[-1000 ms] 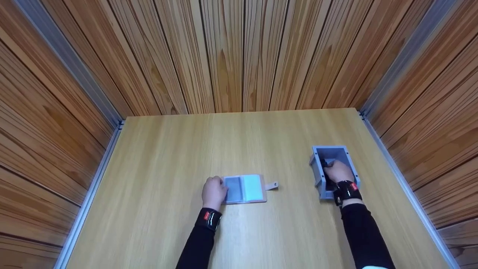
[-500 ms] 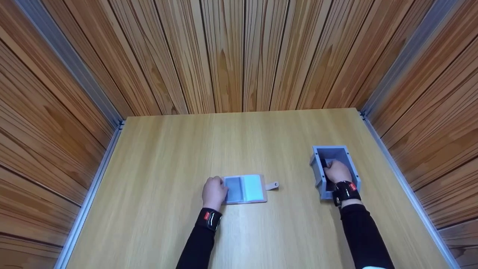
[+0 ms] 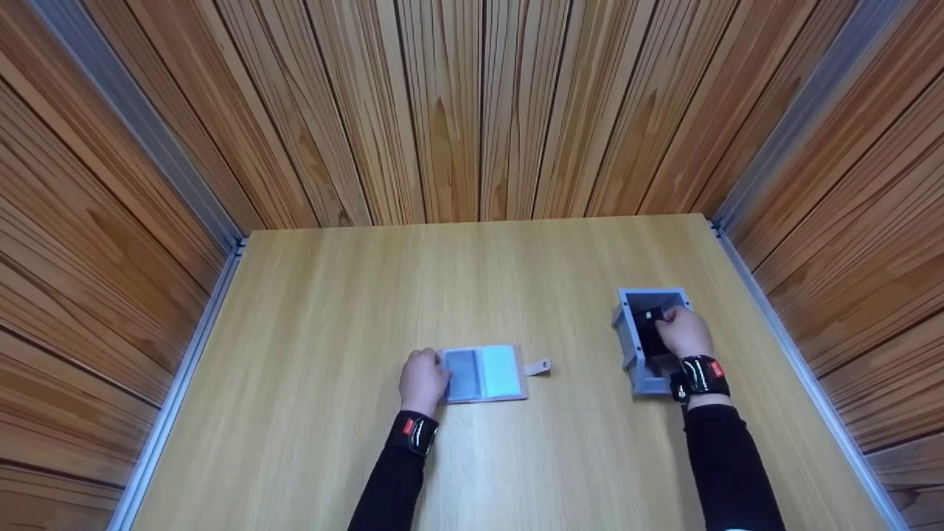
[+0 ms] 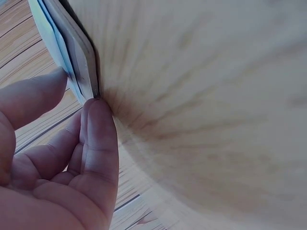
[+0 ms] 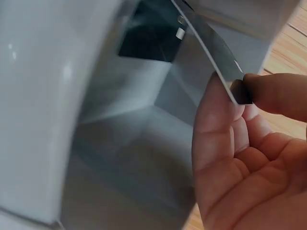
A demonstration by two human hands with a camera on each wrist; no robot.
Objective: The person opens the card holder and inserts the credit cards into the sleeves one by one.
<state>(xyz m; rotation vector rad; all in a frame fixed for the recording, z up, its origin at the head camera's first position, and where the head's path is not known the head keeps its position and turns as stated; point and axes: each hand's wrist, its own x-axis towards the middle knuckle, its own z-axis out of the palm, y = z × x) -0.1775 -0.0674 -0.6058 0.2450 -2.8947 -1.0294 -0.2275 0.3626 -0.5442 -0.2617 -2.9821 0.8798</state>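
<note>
A small card holder (image 3: 501, 371) lies open on the table, pale blue sleeves showing and its snap strap (image 3: 538, 366) pointing right. My left hand (image 3: 422, 381) pinches its left edge; in the left wrist view the thumb (image 4: 41, 98) is on the sleeves and the fingers are at the cover's corner. Over the grey bin (image 3: 653, 386), my right hand (image 3: 686, 333) holds a thin, glossy dark card (image 5: 218, 50) between thumb and fingers. The card stands tilted within the bin's opening, its far end beyond the right wrist view.
Inside the bin, a dark glossy rectangle (image 5: 151, 36) with a small light square shows in the right wrist view. The wooden table (image 3: 354, 295) is bounded by metal rails (image 3: 811, 391) and wood-panelled walls (image 3: 457, 110) at the back and sides.
My right hand has risen from deep in the bin and shifted slightly right, bringing the dark card into sight. The left hand and card holder have stayed in place.
</note>
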